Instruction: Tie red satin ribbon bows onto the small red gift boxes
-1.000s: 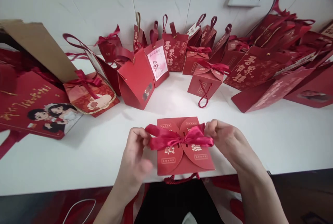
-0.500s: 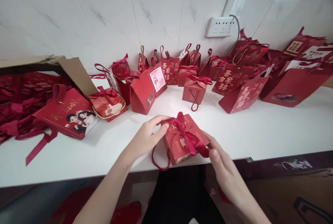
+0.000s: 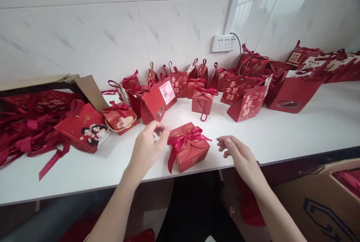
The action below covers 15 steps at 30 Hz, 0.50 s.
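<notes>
A red gift box (image 3: 194, 156) with a crimson ribbon bow (image 3: 187, 138) on its folded top rests at the front edge of the white tabletop (image 3: 135, 172). Just left of it is my left hand (image 3: 150, 141), fingers bent and thumb apart, holding nothing; whether the thumb tip brushes the box I cannot tell. My right hand (image 3: 236, 150) hovers to the right with a gap to the box, its fingers loosely curved and empty. Behind the box stands a smaller red box (image 3: 201, 103) with a bow and a hanging cord.
Several red bags and boxes line the tiled wall, among them a tall red bag (image 3: 294, 94). On the left, a cardboard box (image 3: 90, 92) spills red ribbons (image 3: 30, 129) beside a red bag with a cartoon couple (image 3: 84, 129). Another carton (image 3: 312, 204) sits below, right.
Both hands have let go of the gift box. It has turned, so its bow tails now hang to the left and the cord handle is out of sight. My view has tilted up.
</notes>
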Each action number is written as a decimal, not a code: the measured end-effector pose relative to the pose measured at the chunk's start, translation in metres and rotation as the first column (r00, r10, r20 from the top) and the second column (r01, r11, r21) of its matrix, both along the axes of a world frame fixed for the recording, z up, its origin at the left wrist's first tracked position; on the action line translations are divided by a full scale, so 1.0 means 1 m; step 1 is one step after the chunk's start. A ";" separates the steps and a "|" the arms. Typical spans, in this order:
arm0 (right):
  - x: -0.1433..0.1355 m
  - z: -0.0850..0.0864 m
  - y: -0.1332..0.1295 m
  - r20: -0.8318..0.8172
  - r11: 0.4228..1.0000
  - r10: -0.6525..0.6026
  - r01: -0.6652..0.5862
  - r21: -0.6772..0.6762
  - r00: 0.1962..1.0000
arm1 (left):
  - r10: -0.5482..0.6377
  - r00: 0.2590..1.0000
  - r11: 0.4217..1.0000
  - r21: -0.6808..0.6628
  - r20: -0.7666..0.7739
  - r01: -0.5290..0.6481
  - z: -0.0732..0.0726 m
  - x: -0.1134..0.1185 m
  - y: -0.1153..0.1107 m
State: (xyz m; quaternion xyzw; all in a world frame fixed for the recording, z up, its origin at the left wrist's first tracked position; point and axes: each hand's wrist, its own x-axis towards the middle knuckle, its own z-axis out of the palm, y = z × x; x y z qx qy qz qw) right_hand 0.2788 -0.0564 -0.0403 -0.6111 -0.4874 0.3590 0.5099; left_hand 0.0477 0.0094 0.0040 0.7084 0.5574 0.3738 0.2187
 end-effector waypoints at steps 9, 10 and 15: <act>-0.008 0.005 0.025 -0.270 0.949 0.280 -0.307 -0.065 0.921 | -0.081 0.917 0.871 -0.418 0.392 0.256 -0.037 -0.001 -0.048; -0.009 0.005 0.020 -0.280 0.947 0.285 -0.315 -0.067 0.917 | -0.076 0.887 0.864 -0.414 0.456 0.287 -0.037 0.001 -0.047; -0.023 0.003 -0.007 -0.239 0.956 0.267 -0.288 -0.056 0.934 | 0.037 0.693 0.924 -0.288 0.720 0.250 -0.033 0.010 -0.040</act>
